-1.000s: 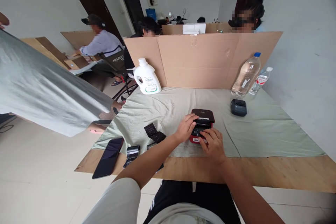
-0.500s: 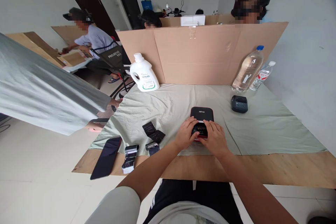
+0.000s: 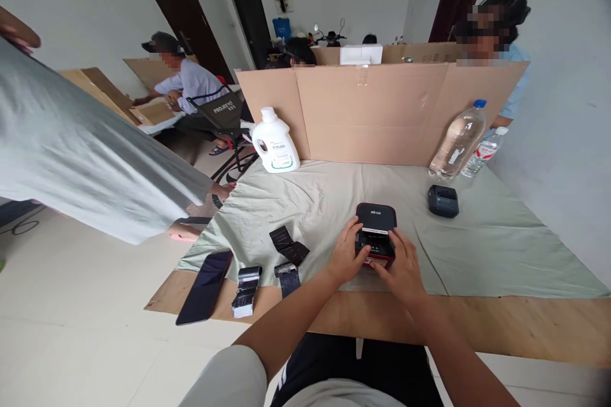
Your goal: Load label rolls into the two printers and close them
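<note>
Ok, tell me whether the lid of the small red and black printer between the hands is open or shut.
Open. The small red and black printer's black lid stands tilted back, exposing the dark compartment below it.

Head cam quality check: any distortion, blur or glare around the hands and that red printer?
Head view: strong wide-angle warp, the cardboard screen and wooden table edge bow. Left hand and right hand are sharp on the red printer. Light is soft and even, shadows faint. No strong glare; the phone shows only a dull sheen. The grey sleeve at left is smeared.
</note>
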Demonstrator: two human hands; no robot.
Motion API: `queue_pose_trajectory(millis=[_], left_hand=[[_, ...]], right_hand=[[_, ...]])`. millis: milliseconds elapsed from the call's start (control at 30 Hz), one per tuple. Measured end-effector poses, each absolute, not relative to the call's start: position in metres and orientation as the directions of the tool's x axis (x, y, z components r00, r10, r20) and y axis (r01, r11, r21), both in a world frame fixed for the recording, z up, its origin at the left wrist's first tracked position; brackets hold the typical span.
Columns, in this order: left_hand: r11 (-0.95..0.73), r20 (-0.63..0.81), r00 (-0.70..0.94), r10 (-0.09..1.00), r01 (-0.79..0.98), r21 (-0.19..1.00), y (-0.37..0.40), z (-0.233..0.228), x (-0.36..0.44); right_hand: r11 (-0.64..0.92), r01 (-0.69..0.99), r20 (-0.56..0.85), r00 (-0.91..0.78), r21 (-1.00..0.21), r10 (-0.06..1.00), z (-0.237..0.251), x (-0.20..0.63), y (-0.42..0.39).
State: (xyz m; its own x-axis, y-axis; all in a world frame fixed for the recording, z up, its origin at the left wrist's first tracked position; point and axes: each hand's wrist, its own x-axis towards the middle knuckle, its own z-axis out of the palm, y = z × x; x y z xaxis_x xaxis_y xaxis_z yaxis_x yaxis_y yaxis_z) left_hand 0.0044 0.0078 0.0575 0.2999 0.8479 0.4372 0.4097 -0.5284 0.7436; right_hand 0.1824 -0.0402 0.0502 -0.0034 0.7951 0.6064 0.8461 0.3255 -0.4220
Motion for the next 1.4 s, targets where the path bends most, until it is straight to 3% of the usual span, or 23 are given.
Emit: queue_pose_trajectory(millis=[67, 133, 233, 367, 567, 733, 867, 933, 1000, 1067, 1133, 1200, 1267, 1300, 1400], left_hand=[[-0.347, 0.304, 0.186, 0.934, 0.275, 0.897, 0.007, 0.051, 0.009], [-0.120, 0.116, 0.187, 0.976, 0.008, 0.993, 0.006, 0.045, 0.014], [0.100, -0.005, 0.266, 0.964, -0.345, 0.933, 0.008, 0.045, 0.014], [0.062, 0.027, 0.185, 0.982, -0.457, 0.887, 0.030, 0.058, -0.010], [-0.038, 0.041, -0.001, 0.999, -0.414, 0.909, 0.103, 0.081, -0.085], [-0.015, -0.009, -0.060, 0.998, -0.403, 0.915, 0.142, 0.071, -0.148], [0.028, -0.046, -0.044, 0.998, -0.344, 0.939, 0.147, 0.062, -0.177], [0.021, -0.052, -0.129, 0.990, -0.230, 0.973, 0.145, 0.062, -0.179], [0.007, 0.008, -0.361, 0.932, 0.040, 0.999, 0.140, 0.064, -0.173], [-0.003, 0.243, -0.530, 0.813, 0.414, 0.910, 0.130, 0.066, -0.161], [-0.101, 0.489, -0.427, 0.760, 0.667, 0.739, 0.112, 0.066, -0.140], [-0.310, 0.590, -0.137, 0.796, 0.744, 0.592, 0.088, 0.063, -0.109], [-0.473, 0.518, 0.183, 0.836, 0.719, 0.509, 0.061, 0.054, -0.071], [-0.510, 0.438, 0.307, 0.845, 0.711, 0.484, 0.047, 0.049, -0.052], [-0.594, 0.194, 0.568, 0.800, 0.703, 0.392, 0.010, 0.030, -0.002]], right_hand=[[0.255, 0.784, 0.534, 0.112, -0.565, 0.838, 0.043, 0.186, -0.041], [0.181, 0.690, 0.373, 0.138, -0.700, 0.918, 0.042, 0.186, -0.040], [0.050, 0.610, 0.154, 0.119, -0.790, 0.981, 0.050, 0.180, -0.034], [0.107, 0.590, 0.178, 0.063, -0.800, 0.982, 0.071, 0.154, -0.001], [0.221, 0.540, 0.213, -0.077, -0.812, 0.974, 0.095, 0.078, 0.091], [0.194, 0.534, 0.112, -0.182, -0.823, 0.977, 0.085, 0.012, 0.140], [0.212, 0.557, 0.110, -0.211, -0.803, 0.971, 0.067, -0.016, 0.145], [0.246, 0.556, 0.117, -0.259, -0.794, 0.959, 0.059, -0.013, 0.141], [0.274, 0.563, 0.113, -0.304, -0.779, 0.946, 0.054, 0.006, 0.137], [0.275, 0.655, 0.137, -0.254, -0.704, 0.957, 0.052, 0.042, 0.134], [0.201, 0.794, 0.203, -0.100, -0.574, 0.974, 0.055, 0.092, 0.132], [0.072, 0.853, 0.241, 0.065, -0.516, 0.968, 0.062, 0.153, 0.131], [-0.094, 0.868, 0.255, 0.244, -0.488, 0.935, 0.069, 0.214, 0.132], [-0.257, 0.867, 0.264, 0.391, -0.428, 0.882, 0.071, 0.243, 0.133], [-0.518, 0.763, 0.218, 0.621, -0.386, 0.753, 0.069, 0.311, 0.135]])
